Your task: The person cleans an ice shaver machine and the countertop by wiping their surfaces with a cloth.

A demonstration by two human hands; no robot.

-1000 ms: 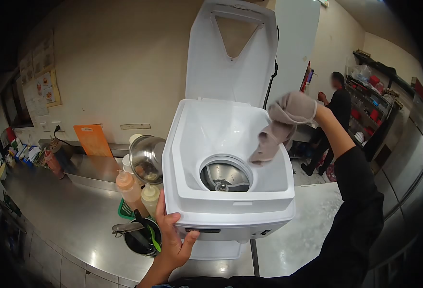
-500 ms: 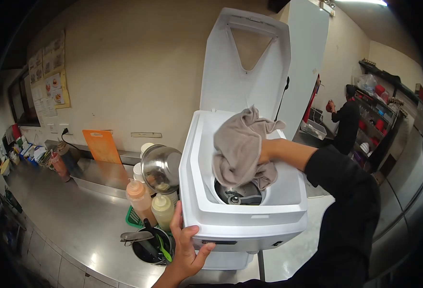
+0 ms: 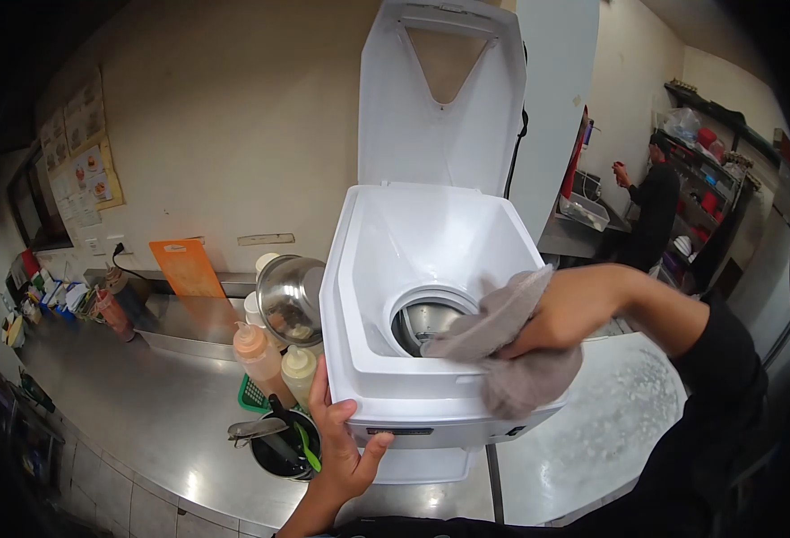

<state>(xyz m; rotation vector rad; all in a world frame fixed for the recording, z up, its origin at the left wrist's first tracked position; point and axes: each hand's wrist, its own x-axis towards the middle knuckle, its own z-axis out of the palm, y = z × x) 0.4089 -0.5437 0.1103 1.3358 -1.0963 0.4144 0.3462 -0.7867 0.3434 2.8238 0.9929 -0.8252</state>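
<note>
A white countertop machine [image 3: 372, 381] stands before me, its lid [image 3: 440, 143] raised and its wide hopper [image 3: 395, 229] uncovered. Metal shows inside the round opening [image 3: 426, 323] at the hopper's bottom. My left hand [image 3: 345, 448] grips the machine's front left corner, fingers along the side and thumb on the front. A grey-brown cloth [image 3: 534, 377] is bunched in my right hand [image 3: 565, 314], which is closed on it at the hopper's front right rim. Part of the cloth hangs over the front; motion blurs it, and it covers part of the opening.
Left of the machine are a metal bowl [image 3: 289, 291], squeeze bottles [image 3: 256, 350] and a dark utensil container [image 3: 278, 462]. An orange cutting board [image 3: 189, 273] leans on the wall. A wet-looking pale surface [image 3: 614, 412] lies right. A co-worker [image 3: 655, 197] stands at the back right.
My right hand has moved the cloth from inside the hopper to its front right rim, baring more of the opening. My left hand keeps its place on the corner. The view has shifted slightly.
</note>
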